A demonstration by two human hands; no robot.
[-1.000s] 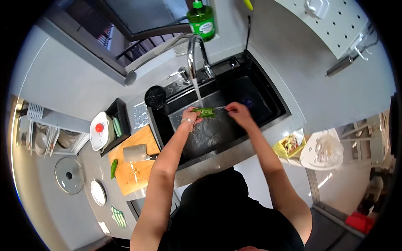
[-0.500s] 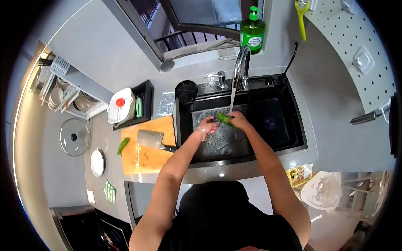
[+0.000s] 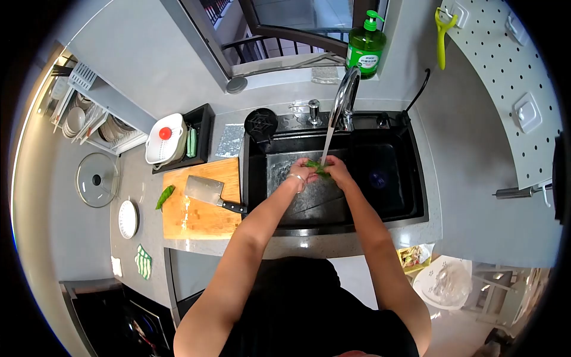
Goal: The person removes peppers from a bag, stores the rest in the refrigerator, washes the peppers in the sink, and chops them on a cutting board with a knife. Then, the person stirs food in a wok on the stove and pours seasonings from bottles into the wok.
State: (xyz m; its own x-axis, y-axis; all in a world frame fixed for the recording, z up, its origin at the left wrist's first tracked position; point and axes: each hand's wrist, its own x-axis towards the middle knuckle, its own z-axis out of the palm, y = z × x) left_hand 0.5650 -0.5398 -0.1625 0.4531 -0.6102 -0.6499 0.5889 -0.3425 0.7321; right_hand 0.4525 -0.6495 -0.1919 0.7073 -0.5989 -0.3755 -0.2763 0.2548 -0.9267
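Note:
In the head view, a green pepper (image 3: 317, 167) is under the stream from the faucet (image 3: 345, 98), over the left basin of the black sink (image 3: 315, 229). My left hand (image 3: 303, 171), with a bracelet at the wrist, closes on the pepper's left end. From the other side, my right hand (image 3: 338, 171) grips its right end with bent fingers. Parts of the pepper are hidden by fingers and water. Left of the sink lies a wooden cutting board (image 3: 205, 225) bearing a cleaver (image 3: 205, 190). Another green pepper (image 3: 165, 196) rests at the board's left edge.
A green soap bottle (image 3: 364, 52) stands on the sill behind the faucet. A white lidded container (image 3: 157, 149) sits in a black tray at the back left. Further left are a glass lid (image 3: 97, 193), a white bowl (image 3: 128, 219) and a striped cloth (image 3: 143, 262).
My left hand has moved right and closed on the pepper, close to my right hand. The camera view has shifted slightly. Water still runs.

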